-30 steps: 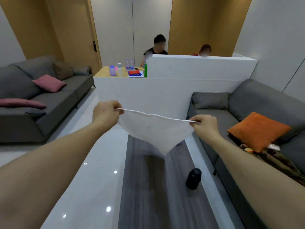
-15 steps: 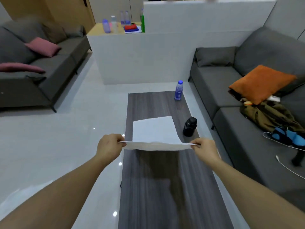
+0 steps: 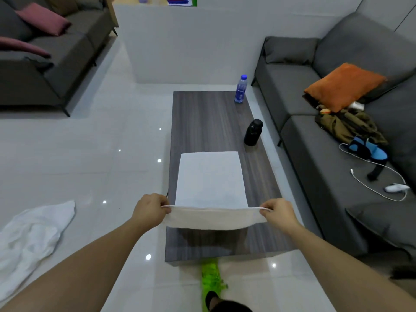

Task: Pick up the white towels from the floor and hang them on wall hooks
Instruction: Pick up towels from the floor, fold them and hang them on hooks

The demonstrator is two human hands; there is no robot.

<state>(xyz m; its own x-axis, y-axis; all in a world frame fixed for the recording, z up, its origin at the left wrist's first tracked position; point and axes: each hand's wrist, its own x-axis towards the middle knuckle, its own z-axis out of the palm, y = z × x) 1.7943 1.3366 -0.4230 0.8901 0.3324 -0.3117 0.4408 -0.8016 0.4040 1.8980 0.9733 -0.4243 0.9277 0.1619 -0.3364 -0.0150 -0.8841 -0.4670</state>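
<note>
Fingers (image 3: 163,204) of my left hand (image 3: 149,209) and my right hand (image 3: 279,212) each pinch a near corner of the white towel (image 3: 210,179). Its near edge hangs stretched between them, and the far part lies flat on the wooden table (image 3: 202,118). A second towel (image 3: 33,233) sits crumpled on the floor (image 3: 90,154) to my left. Farther along the table stand a black flask (image 3: 253,132) and, beyond it, a water bottle (image 3: 240,88). I see no hooks. If I jerk the cloth sideways or push it forward, I think it could sweep into the flask; a loose pinch could drop a corner.
</note>
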